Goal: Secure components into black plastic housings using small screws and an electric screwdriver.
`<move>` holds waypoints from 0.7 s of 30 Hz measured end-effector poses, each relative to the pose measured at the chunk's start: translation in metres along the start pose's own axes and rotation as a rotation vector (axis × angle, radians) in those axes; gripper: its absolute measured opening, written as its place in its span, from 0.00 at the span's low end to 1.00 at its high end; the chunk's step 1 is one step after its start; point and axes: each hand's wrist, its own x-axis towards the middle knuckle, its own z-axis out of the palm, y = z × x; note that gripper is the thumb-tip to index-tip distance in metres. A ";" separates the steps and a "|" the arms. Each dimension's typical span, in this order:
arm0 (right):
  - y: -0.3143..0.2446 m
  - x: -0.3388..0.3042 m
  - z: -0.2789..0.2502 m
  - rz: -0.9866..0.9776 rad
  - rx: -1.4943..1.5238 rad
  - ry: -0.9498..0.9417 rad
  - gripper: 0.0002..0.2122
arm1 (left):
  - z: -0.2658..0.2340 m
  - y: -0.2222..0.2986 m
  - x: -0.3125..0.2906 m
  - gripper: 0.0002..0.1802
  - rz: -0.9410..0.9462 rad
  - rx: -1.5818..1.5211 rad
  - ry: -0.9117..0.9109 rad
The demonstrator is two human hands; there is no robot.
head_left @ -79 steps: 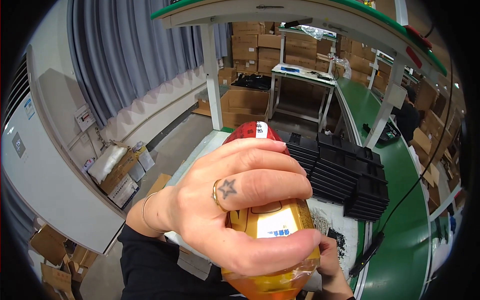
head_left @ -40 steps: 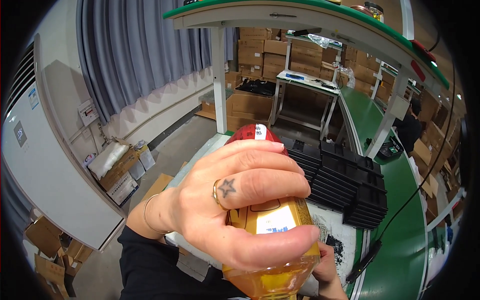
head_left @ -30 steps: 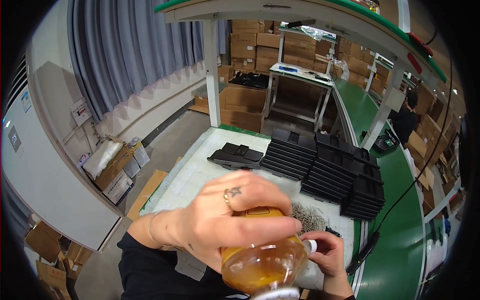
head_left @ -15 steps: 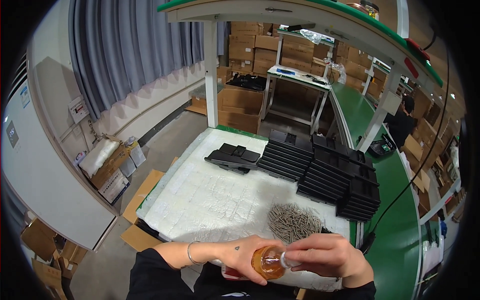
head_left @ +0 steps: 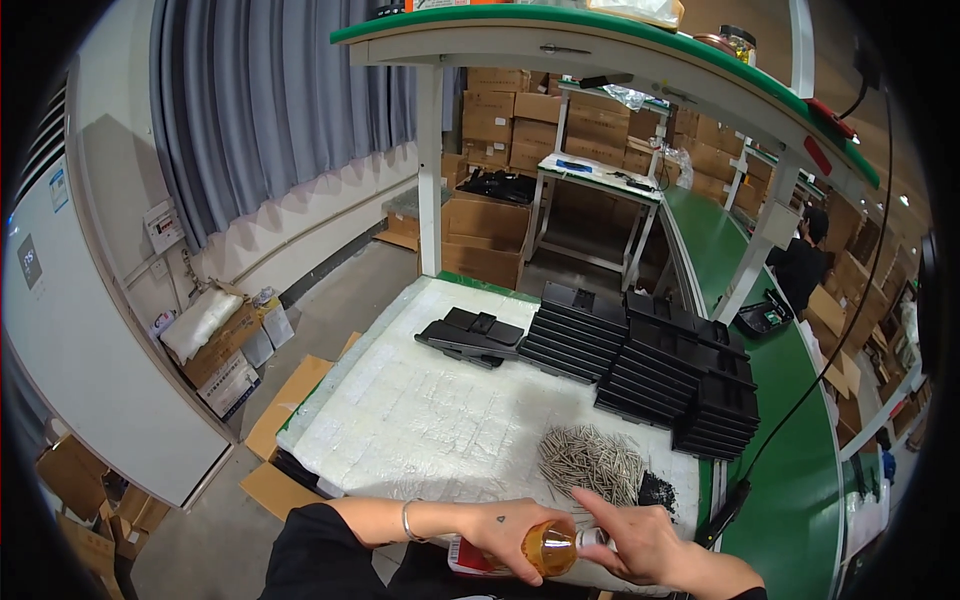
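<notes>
Amber bottle point(head_left: 549, 547), black trays point(head_left: 640, 360), white table pad point(head_left: 440, 430), green conveyor point(head_left: 790, 420)

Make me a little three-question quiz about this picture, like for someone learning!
1. True or false: the left hand holds the amber bottle.
2. Where is the pile of small metal pins? A) on the floor B) on the white table pad, near the stacked black trays C) inside a cardboard box
3. Fill in: the right hand touches the bottle's ____ end.

Key: 1 true; 2 B; 3 neck
</notes>
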 end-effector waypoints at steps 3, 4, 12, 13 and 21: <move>0.004 0.003 -0.002 -0.461 -0.135 0.122 0.28 | 0.001 -0.005 0.006 0.37 0.025 -0.012 0.028; 0.000 -0.003 -0.002 -0.455 -0.140 0.122 0.28 | 0.002 -0.007 0.011 0.37 0.030 -0.037 0.013; -0.013 -0.028 -0.008 -0.299 -0.099 0.219 0.26 | 0.013 -0.003 0.026 0.38 0.140 -0.026 0.013; -0.026 -0.042 -0.021 -0.199 -0.121 0.115 0.24 | 0.013 0.000 0.032 0.38 0.159 -0.025 -0.010; -0.025 -0.085 0.002 0.307 -0.080 -0.097 0.28 | 0.043 0.014 0.051 0.39 0.117 0.248 0.018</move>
